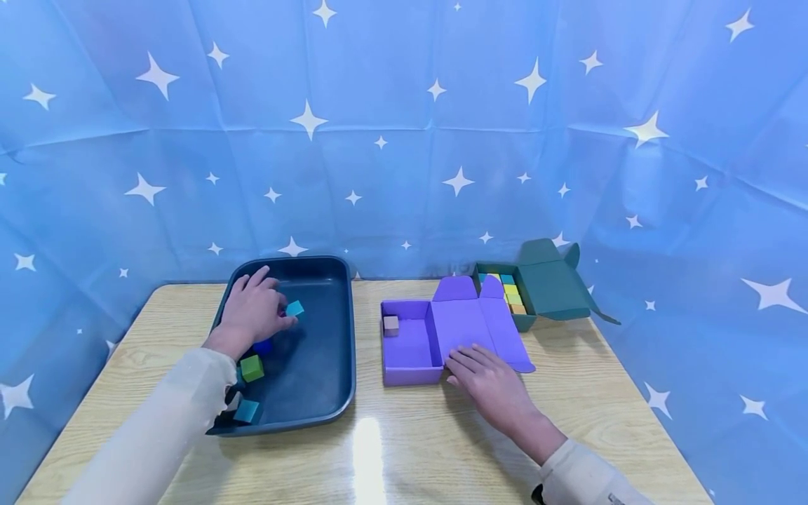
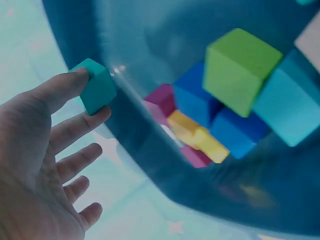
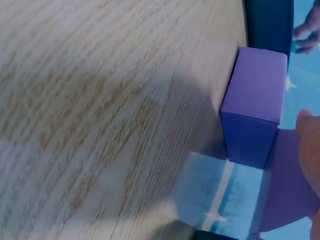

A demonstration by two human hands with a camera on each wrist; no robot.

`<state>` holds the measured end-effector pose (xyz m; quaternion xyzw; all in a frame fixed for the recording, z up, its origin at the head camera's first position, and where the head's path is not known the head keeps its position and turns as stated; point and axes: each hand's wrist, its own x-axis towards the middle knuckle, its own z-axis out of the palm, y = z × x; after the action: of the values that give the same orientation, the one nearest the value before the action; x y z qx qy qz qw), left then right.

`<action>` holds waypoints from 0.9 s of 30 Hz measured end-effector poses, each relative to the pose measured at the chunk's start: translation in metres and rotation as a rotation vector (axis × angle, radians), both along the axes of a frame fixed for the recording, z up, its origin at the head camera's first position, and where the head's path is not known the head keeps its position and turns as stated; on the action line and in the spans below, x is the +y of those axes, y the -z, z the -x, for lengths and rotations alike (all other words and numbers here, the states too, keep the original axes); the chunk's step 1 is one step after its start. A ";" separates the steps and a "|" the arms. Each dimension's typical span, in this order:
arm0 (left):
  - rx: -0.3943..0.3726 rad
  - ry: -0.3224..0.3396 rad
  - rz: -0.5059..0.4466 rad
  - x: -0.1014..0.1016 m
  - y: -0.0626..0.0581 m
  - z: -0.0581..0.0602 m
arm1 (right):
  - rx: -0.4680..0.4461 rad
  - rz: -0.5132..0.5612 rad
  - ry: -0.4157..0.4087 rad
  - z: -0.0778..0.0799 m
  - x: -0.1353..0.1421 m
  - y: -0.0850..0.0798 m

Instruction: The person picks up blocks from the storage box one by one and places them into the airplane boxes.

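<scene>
Left hand [image 1: 252,308], left of head frame, pinches teal cube [image 2: 100,90] within dark tray's [image 1: 315,379] outline; sleeve [image 1: 170,414] partly hides other cubes [image 1: 252,368]; right hand [image 1: 489,386], lower right, fingers extended on purple box's [image 1: 412,377] lid; right-wrist view crops it.

A pale wood-grain table [image 1: 416,449] carries a dark blue tray [image 1: 315,372], an open purple box [image 1: 413,377] and an open green box [image 1: 526,322].
</scene>
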<state>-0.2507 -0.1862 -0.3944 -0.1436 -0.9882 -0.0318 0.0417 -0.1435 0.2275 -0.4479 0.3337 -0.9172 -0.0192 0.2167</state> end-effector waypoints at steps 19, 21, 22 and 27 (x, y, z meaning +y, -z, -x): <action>0.037 0.124 -0.071 0.083 -0.019 0.011 | -0.016 0.012 0.007 -0.001 0.002 0.002; 0.033 0.141 -0.060 0.095 -0.020 0.013 | -0.014 0.014 0.006 -0.001 0.002 0.001; 0.032 0.148 -0.052 0.101 -0.020 0.014 | -0.015 0.015 0.005 -0.001 0.002 0.001; 0.009 0.173 -0.031 0.128 -0.018 0.019 | -0.014 0.010 0.011 -0.001 0.001 0.000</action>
<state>-0.2693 -0.0586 -0.3768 -0.2281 -0.9713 -0.0499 0.0456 -0.1429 0.2290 -0.4480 0.3278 -0.9206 -0.0133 0.2119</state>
